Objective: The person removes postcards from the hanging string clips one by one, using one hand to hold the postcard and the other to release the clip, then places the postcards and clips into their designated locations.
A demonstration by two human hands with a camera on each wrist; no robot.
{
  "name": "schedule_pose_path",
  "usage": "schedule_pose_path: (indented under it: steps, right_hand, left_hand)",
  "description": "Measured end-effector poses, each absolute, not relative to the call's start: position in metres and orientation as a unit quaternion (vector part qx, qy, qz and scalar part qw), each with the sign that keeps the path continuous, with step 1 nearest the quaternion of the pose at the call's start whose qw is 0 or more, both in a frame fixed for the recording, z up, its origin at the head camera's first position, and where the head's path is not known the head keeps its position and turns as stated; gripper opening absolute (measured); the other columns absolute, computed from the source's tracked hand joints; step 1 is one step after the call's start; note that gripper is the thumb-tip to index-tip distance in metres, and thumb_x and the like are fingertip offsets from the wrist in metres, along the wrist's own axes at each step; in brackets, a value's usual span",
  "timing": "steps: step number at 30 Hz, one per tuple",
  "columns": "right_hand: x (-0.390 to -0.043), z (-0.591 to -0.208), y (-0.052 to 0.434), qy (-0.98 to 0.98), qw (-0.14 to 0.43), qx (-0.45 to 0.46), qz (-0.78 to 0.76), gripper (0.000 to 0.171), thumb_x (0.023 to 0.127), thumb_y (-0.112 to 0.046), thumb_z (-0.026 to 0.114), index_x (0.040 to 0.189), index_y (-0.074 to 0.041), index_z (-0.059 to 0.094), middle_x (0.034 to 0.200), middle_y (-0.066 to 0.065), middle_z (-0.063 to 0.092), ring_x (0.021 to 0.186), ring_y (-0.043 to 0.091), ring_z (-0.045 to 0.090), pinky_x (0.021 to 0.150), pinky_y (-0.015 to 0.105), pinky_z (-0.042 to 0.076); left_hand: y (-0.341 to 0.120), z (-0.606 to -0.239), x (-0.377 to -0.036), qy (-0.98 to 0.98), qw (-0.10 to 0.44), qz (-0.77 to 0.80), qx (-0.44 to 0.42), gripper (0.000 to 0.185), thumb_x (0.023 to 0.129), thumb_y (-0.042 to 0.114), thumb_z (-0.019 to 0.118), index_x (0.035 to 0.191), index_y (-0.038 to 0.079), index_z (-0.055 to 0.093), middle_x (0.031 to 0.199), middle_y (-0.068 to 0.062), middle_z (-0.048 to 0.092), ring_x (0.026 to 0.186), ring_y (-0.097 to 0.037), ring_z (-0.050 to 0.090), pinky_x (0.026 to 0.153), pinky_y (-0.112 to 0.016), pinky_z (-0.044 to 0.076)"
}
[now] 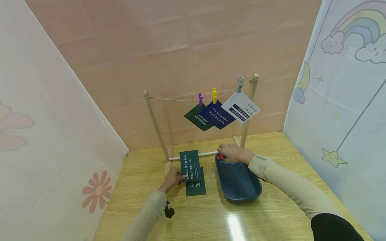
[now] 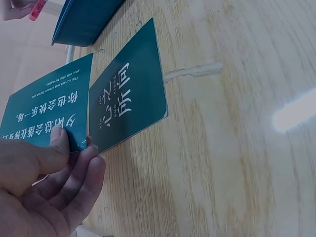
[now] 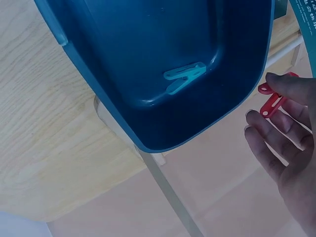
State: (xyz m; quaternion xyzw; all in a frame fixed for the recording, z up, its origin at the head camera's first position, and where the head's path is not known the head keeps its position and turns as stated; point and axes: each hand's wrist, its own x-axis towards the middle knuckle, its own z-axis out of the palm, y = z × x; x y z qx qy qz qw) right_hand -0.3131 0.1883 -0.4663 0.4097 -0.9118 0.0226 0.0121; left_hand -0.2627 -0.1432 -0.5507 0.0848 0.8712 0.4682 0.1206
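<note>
My left hand (image 1: 172, 179) pinches a dark green card (image 1: 190, 162) with white writing at its lower corner, thumb on the printed face. Partly covered by it in the head view, a second green card (image 2: 133, 84) lies on the table. My right hand (image 3: 291, 143) pinches a red clothespin (image 3: 272, 103) between thumb and fingers, just past the far rim of a blue bin (image 1: 238, 187). Inside that bin lies a teal clothespin (image 3: 185, 76).
Behind the hands stands a wooden frame (image 1: 156, 127) with a string (image 1: 175, 100) across it. From the string hang a green card (image 1: 197, 118), a navy card (image 1: 217, 115) and a white card (image 1: 240, 107), held by purple (image 1: 200, 99), yellow (image 1: 214, 96) and grey (image 1: 240, 85) clothespins.
</note>
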Motion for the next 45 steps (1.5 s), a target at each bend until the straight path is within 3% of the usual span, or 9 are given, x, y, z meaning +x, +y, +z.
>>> schedule_pose_path:
  steps: [7, 15, 24, 35, 45]
  right_hand:
    - [-0.312, -0.473, 0.188, -0.916, 0.002, 0.400, 0.021, 0.022, 0.081, -0.009, 0.078, 0.093, -0.009, 0.060, 0.084, 0.000, 0.048, 0.062, 0.014, 0.046, 0.055, 0.029, 0.041]
    - [-0.312, -0.484, 0.191, -0.915, 0.011, 0.403, -0.005, 0.020, 0.081, -0.010, 0.078, 0.089, -0.011, 0.059, 0.084, 0.001, 0.050, 0.061, 0.015, 0.049, 0.054, 0.031, 0.046]
    - [-0.310, -0.500, 0.195, -0.917, -0.011, 0.399, -0.007, 0.022, 0.080, -0.009, 0.078, 0.090, -0.011, 0.058, 0.087, 0.002, 0.051, 0.066, 0.015, 0.052, 0.058, 0.033, 0.049]
    - [-0.306, -0.510, 0.202, -0.923, -0.032, 0.384, -0.008, 0.026, 0.080, -0.012, 0.082, 0.089, -0.013, 0.057, 0.086, 0.000, 0.050, 0.063, 0.014, 0.049, 0.056, 0.032, 0.048]
    - [-0.307, -0.523, 0.207, -0.922, -0.020, 0.387, -0.014, 0.025, 0.080, -0.011, 0.081, 0.090, -0.013, 0.058, 0.089, 0.004, 0.054, 0.063, 0.016, 0.051, 0.056, 0.033, 0.049]
  left_hand:
    - [-0.145, -0.550, -0.261, 0.864, 0.143, 0.476, 0.084, 0.012, 0.096, 0.000, 0.063, 0.095, -0.011, 0.065, 0.081, -0.024, 0.067, 0.071, -0.036, 0.069, 0.066, -0.045, 0.060]
    - [-0.149, -0.553, -0.263, 0.867, 0.163, 0.464, 0.077, 0.010, 0.095, 0.001, 0.065, 0.094, -0.008, 0.067, 0.077, -0.015, 0.067, 0.066, -0.025, 0.068, 0.062, -0.038, 0.060]
    - [-0.153, -0.558, -0.262, 0.867, 0.172, 0.461, 0.075, 0.011, 0.094, 0.002, 0.066, 0.087, -0.006, 0.065, 0.075, -0.013, 0.067, 0.063, -0.017, 0.066, 0.062, -0.038, 0.060]
    - [-0.154, -0.560, -0.258, 0.858, 0.193, 0.469, 0.087, 0.015, 0.092, 0.000, 0.068, 0.081, -0.009, 0.064, 0.077, -0.023, 0.067, 0.061, -0.020, 0.066, 0.059, -0.036, 0.060]
    - [-0.160, -0.557, -0.253, 0.843, 0.189, 0.482, 0.144, 0.022, 0.092, 0.004, 0.071, 0.073, -0.004, 0.062, 0.066, -0.014, 0.066, 0.058, -0.020, 0.068, 0.054, -0.033, 0.059]
